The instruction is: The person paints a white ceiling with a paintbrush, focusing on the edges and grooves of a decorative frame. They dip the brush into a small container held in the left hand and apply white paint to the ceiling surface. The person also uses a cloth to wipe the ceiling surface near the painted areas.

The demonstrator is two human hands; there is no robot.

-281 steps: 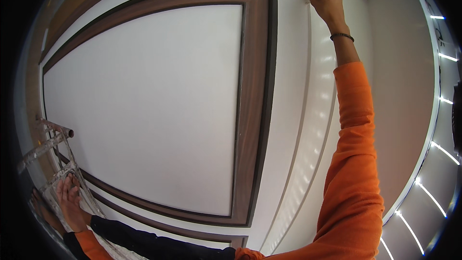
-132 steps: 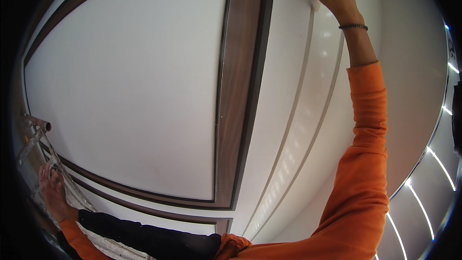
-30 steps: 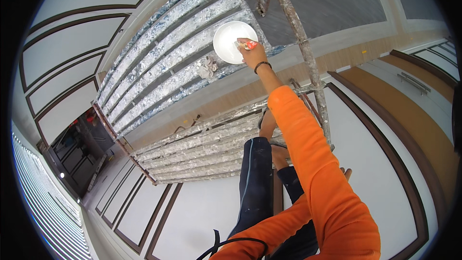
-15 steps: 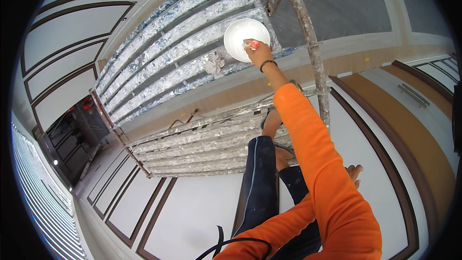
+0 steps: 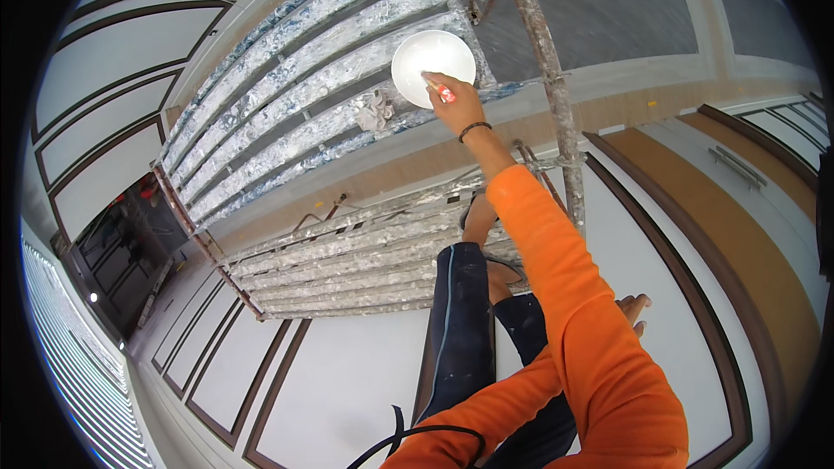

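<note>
My right hand [image 5: 456, 107] reaches forward over the rim of a white bowl [image 5: 434, 54]. Its fingers close around a small paintbrush [image 5: 444, 92] with a red and pale handle; the bristle end is hard to make out. The bowl, white inside, stands on a paint-splattered slatted platform [image 5: 321, 56]. A crumpled pale rag [image 5: 375, 110] lies on the slats left of my hand. My left arm crosses beneath the right one. Past my right sleeve, my left hand [image 5: 634, 313] shows only its fingers, apart with nothing visible in them, in front of a white panel [image 5: 660, 365].
A rusty scaffold post [image 5: 556, 78] rises right of the platform. My feet are by a lower slatted platform [image 5: 347, 274]. White panels with dark brown trim [image 5: 261, 408] surround the scaffold. At right there is a brown panel [image 5: 721, 234] and a metal handle [image 5: 738, 168].
My right hand and the brush have shifted slightly left and down in view, and the hand has turned so more of the handle shows. The whole scene has slid slightly left. My left hand looks much the same.
</note>
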